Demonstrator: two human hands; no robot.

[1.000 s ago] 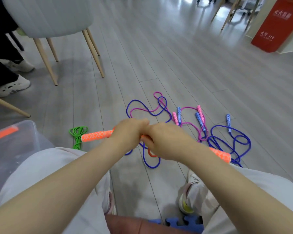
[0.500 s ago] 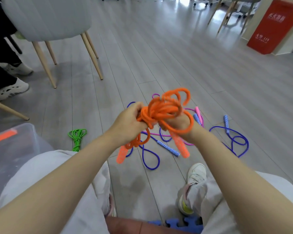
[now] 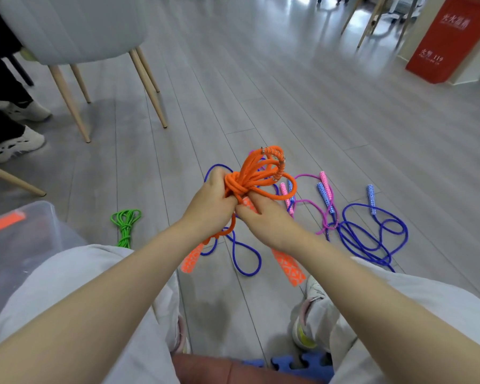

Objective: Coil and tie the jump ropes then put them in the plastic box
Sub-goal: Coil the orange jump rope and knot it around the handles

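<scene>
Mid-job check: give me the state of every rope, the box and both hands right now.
Orange rope: coiled, knot forming, held off the floor, handles dangling.
Green rope: coiled and tied, on the floor.
Blue ropes: loose, uncoiled on the floor.
Pink rope: loose, tangled with blue.
Plastic box: lid on.
Left hand: grips the orange rope.
Right hand: grips the orange rope.

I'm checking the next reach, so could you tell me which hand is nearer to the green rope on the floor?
Left. The left hand grips the orange rope just right of the green rope; the right hand holds the same bundle farther right.
</scene>
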